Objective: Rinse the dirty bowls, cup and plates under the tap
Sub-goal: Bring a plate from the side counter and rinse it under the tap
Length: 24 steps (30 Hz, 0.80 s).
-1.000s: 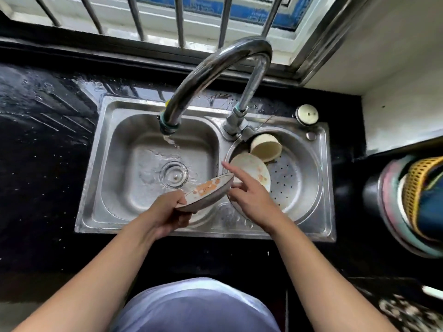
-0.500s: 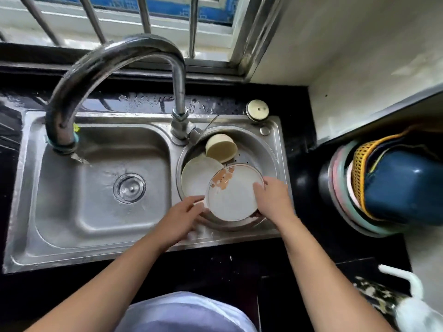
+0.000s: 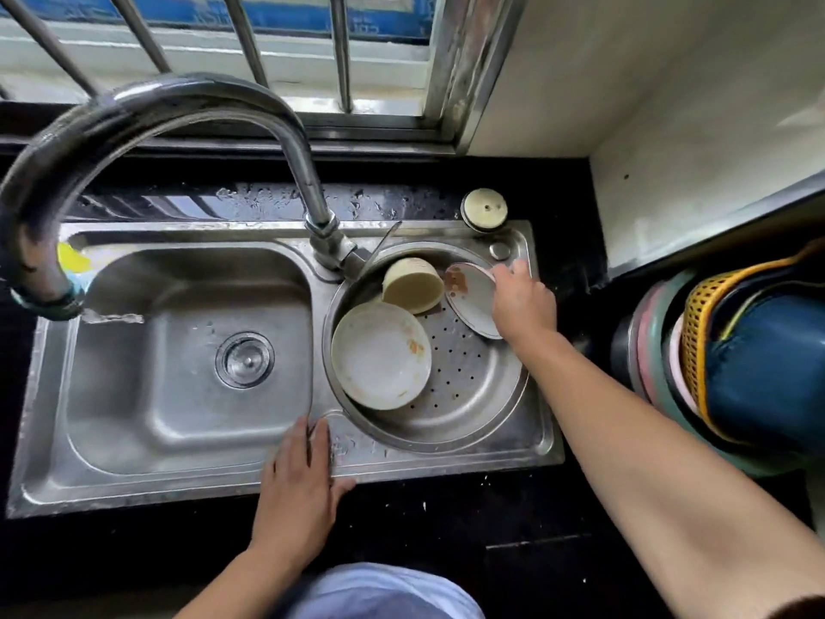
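In the round right basin (image 3: 464,422) a white plate (image 3: 379,355) with orange stains leans at the left. A cream cup (image 3: 413,284) lies on its side behind it. My right hand (image 3: 522,301) grips a second stained dish (image 3: 471,301), tilted on edge against the basin's far right wall. My left hand (image 3: 303,480) rests flat on the sink's front rim, holding nothing. The curved tap (image 3: 147,105) arches over the left basin (image 3: 147,373), with a little water at its spout.
A drain strainer (image 3: 244,359) sits in the left basin. A round plug cap (image 3: 484,209) stands on the sink's back right corner. Stacked plastic basins and a yellow basket (image 3: 714,350) stand at the right. Black wet counter surrounds the sink; a barred window is behind.
The stained dish went from over the left basin into the right basin, now tilted at its far right wall in my right hand. My left hand let go and dropped to the front rim.
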{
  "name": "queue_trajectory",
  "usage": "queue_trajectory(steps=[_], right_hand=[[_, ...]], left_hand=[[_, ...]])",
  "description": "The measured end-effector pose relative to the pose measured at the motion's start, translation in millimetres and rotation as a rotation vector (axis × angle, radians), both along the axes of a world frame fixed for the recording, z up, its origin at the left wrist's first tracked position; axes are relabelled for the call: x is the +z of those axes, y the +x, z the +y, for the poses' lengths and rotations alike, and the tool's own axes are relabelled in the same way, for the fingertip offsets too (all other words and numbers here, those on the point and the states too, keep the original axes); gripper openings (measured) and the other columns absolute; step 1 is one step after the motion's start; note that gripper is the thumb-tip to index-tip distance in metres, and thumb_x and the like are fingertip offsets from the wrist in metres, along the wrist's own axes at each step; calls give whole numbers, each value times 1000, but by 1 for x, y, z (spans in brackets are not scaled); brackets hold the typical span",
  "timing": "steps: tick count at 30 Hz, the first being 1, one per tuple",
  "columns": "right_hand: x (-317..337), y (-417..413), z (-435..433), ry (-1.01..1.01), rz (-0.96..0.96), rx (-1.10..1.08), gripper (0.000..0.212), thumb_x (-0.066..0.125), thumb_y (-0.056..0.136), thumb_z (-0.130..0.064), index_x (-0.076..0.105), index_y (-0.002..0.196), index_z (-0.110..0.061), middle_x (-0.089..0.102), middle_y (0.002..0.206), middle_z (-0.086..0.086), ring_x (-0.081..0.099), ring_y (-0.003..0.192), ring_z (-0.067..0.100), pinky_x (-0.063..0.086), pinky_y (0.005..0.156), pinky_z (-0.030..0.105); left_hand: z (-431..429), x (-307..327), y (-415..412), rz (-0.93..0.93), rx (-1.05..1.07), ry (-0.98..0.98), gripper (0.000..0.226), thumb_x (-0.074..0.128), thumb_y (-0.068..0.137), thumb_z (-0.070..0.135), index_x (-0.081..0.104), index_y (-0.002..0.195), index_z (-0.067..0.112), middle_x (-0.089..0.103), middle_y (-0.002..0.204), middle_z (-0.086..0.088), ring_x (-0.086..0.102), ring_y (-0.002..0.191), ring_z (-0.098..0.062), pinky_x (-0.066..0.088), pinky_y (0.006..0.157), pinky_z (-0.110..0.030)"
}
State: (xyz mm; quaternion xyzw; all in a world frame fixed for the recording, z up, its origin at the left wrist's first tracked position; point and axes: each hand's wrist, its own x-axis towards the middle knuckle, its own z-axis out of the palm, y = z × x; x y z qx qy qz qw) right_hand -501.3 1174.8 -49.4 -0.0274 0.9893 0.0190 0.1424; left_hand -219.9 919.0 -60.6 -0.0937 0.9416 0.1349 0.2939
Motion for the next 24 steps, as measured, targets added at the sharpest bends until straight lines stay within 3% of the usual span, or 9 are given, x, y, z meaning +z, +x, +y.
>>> queue_trajectory(steps=[5,9,10,13,17,21,24], right_hand=[[-13,-14,-4,23,49,37,34,57,92,1,57,122,-14,54,120,9,69,92,33,36,62,35],[-19,-14,-3,-4,55,4,35,58,89,3,55,119,-14,55,121,8,59,116,27,41,66,34],[-20,-13,-1,-8,52,0,34,57,90,3,55,120,-15,55,122,8,58,118,26,40,66,34],[-24,-11,1,-34,54,-22,37,54,93,2,54,125,-15,55,123,7,56,121,26,39,69,34],[-24,-7,2,-69,53,-48,42,54,92,4,53,129,-15,54,127,8,53,123,28,46,77,37],[-26,-2,3,-89,56,-87,39,55,93,3,53,128,-13,55,128,10,54,122,29,50,84,40],[-30,1,5,-89,63,-102,33,56,93,2,52,124,-11,55,125,11,56,120,29,52,84,40]], left_hand=[[2,1,-1,-5,-16,1,88,86,81,42,52,150,-2,48,155,-34,57,133,-53,50,104,-63],[1,2,0,45,10,4,90,42,89,62,47,154,0,45,159,-31,55,136,-49,49,109,-59],[0,2,0,60,14,8,91,41,89,63,47,154,0,44,159,-30,55,136,-49,49,108,-59],[-1,-1,-1,36,22,30,88,65,95,54,36,161,5,33,168,-25,45,146,-45,41,116,-56],[-1,-3,0,16,23,46,91,67,95,53,29,164,7,27,171,-22,38,151,-42,37,120,-54],[-6,-5,-1,2,14,49,93,47,98,66,12,168,15,12,176,-16,25,158,-35,31,124,-48],[-7,-4,0,8,-2,34,99,26,91,77,13,168,16,14,175,-15,26,158,-34,33,123,-48]])
